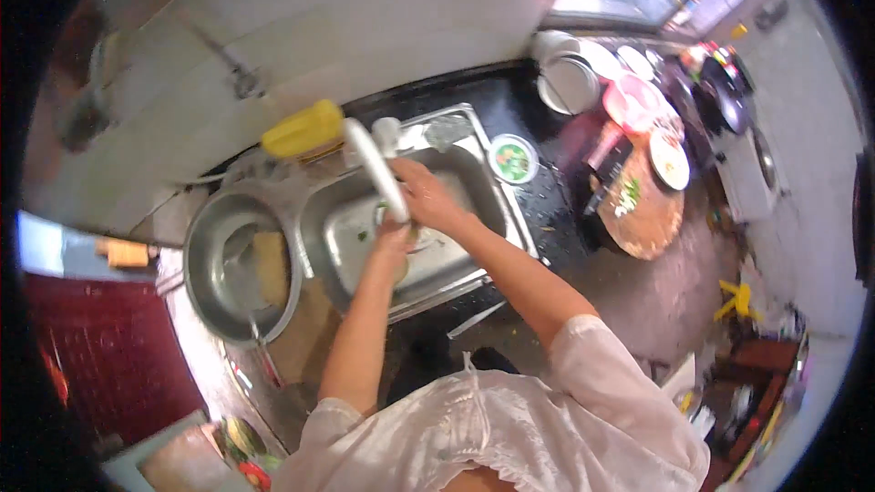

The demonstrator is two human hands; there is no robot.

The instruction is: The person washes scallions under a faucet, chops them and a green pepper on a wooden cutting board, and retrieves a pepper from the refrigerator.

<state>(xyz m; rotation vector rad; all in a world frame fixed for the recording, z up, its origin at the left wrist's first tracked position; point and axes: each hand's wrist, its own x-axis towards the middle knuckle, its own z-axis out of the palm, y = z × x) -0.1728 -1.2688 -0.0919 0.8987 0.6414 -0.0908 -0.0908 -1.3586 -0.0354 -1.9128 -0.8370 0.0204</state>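
Observation:
A white plate (pixel 377 171), seen nearly edge-on and tilted, is held over the stainless steel sink (pixel 437 256). My left hand (pixel 395 236) grips its lower end. My right hand (pixel 429 197) lies against the plate's right face, with its fingertips partly hidden. Small green bits lie on the sink's floor. Another round item under my left wrist is mostly covered, so I cannot tell what it is. A white cup (pixel 387 135) and a grey scouring pad (pixel 448 131) rest along the sink's back ledge.
Left of the sink is a large metal basin (pixel 243 314). Behind stands a yellow plastic container (pixel 304 130). To the right are a bowl of chopped greens (pixel 513 160), a round wooden chopping board (pixel 646 232) with chopped scallion, a cleaver (pixel 607 178), a pink basin (pixel 632 102) and a white pot (pixel 567 84).

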